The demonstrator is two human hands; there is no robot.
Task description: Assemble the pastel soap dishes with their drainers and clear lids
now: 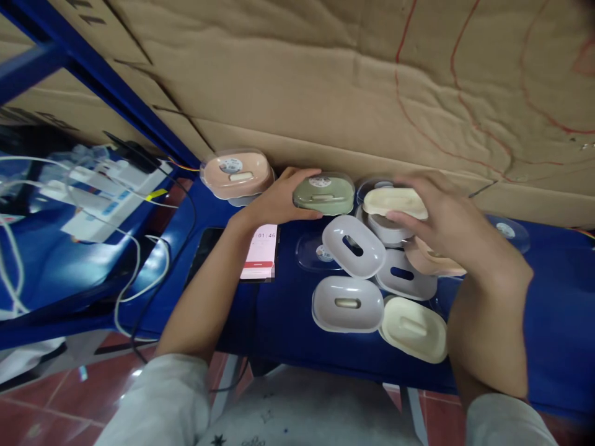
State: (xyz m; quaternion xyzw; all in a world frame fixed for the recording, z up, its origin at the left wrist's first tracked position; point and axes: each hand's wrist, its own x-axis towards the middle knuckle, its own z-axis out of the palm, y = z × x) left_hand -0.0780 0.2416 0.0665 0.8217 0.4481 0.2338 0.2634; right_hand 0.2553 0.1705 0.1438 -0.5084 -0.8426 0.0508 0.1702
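My left hand (290, 197) is closed around the left side of a green soap dish (341, 197) with a clear lid and a round label. Between the thumb and fingers of my right hand (441, 210) is a cream soap dish piece (388, 202), above stacked grey soap dish parts (385, 232). Grey oval trays with slots (354, 246) overlap in front of the hands. Nearer to me lie a grey dish (325, 310) with a cream piece in its middle and a cream oval part (413, 328). A peach part (425, 257) is partly hidden under my right hand.
Peach soap dishes (239, 174) are stacked at the back left. A phone (260, 254) showing a timer lies by my left forearm. Clear lids (309, 251) rest on the blue surface. Power strips and cables (106, 198) are at far left; cardboard (297, 80) stands behind.
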